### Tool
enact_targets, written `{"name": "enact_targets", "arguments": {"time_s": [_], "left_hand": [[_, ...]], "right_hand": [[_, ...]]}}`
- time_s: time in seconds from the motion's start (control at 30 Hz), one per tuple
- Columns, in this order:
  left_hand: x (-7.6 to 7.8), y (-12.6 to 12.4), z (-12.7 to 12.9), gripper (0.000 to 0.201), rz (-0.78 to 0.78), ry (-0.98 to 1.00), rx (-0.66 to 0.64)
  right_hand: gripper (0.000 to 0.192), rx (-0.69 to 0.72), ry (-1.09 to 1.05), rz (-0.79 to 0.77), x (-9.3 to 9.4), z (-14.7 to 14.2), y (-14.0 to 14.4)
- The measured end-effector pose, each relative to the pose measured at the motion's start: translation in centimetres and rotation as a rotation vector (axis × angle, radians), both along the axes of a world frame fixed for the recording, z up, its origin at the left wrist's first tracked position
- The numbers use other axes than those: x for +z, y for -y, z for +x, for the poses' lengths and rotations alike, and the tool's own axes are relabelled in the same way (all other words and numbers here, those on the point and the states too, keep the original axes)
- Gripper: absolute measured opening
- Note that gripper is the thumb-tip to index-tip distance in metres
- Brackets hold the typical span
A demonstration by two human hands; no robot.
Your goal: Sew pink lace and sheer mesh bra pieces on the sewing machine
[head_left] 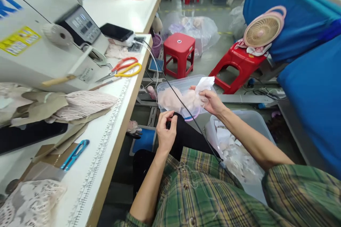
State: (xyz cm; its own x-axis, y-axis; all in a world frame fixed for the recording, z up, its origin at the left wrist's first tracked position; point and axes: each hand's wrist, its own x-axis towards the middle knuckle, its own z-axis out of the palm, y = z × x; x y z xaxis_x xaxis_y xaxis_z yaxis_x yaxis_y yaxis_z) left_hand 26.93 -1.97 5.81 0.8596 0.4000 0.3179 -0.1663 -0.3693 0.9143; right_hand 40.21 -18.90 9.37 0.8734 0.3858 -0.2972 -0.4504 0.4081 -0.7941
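My right hand (211,102) is closed on a crumpled white piece (205,84), thin like paper or cloth. It hangs over the right side of a clear plastic tub (160,89) that holds soft pale pink fabric pieces (170,98). Just left of the tub's near edge is my left hand (166,133), its fingers loosely curled and the thumb apart, with nothing visible in it. A thin black cable (176,94) passes in front of the tub, between my hands and the camera.
To my left, a white sewing table (106,142) carries orange-and-yellow scissors (125,68), blue thread snips (75,155), a phone (116,32) and lace (32,198). A larger clear bin (252,117) stands at my right. Ahead are red stools (179,42), one bearing a pink fan (262,30).
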Motion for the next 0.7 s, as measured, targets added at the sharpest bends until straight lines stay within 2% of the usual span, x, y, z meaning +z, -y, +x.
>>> {"name": "enact_targets", "arguments": {"time_s": [0.1,0.17,0.23,0.3,0.4,0.47,0.53,0.6,0.63,0.7], "left_hand": [[2.1,-0.1,-0.8,0.020,0.048,0.064,0.007],[3.2,-0.2,-1.4,0.022,0.029,0.113,0.019],[4.2,-0.4,-2.2,0.034,-0.025,0.172,0.043],[5.3,-0.6,-3.1,0.060,-0.040,0.221,0.073],[6.6,-1.0,-4.6,0.096,0.115,0.229,0.158],[7.0,-1.0,-5.3,0.098,0.226,0.204,0.223],[6.8,-0.9,-5.7,0.080,0.228,0.175,0.249],[6.1,-1.0,-6.0,0.056,0.066,0.142,0.227],[5.6,-1.1,-6.0,0.048,-0.070,0.127,0.197],[4.6,-1.5,-6.0,0.044,-0.395,0.110,0.107]], "right_hand": [[0.049,-0.078,0.209,-0.026,4.2,0.6,-0.5],[0.048,-0.003,0.273,-0.029,6.5,0.2,-1.2],[0.041,0.114,0.299,-0.042,8.1,-0.9,-2.4],[0.029,0.200,0.314,-0.086,8.8,-2.4,-4.1],[0.021,0.262,0.380,-0.197,8.8,-5.2,-6.7],[0.021,0.296,0.460,-0.267,8.6,-7.1,-8.1],[0.023,0.357,0.496,-0.301,8.5,-8.6,-8.8],[0.030,0.437,0.459,-0.278,8.4,-9.4,-9.0],[0.034,0.465,0.426,-0.260,8.3,-9.6,-8.9],[0.034,0.449,0.378,-0.269,8.1,-9.4,-8.6]]}}
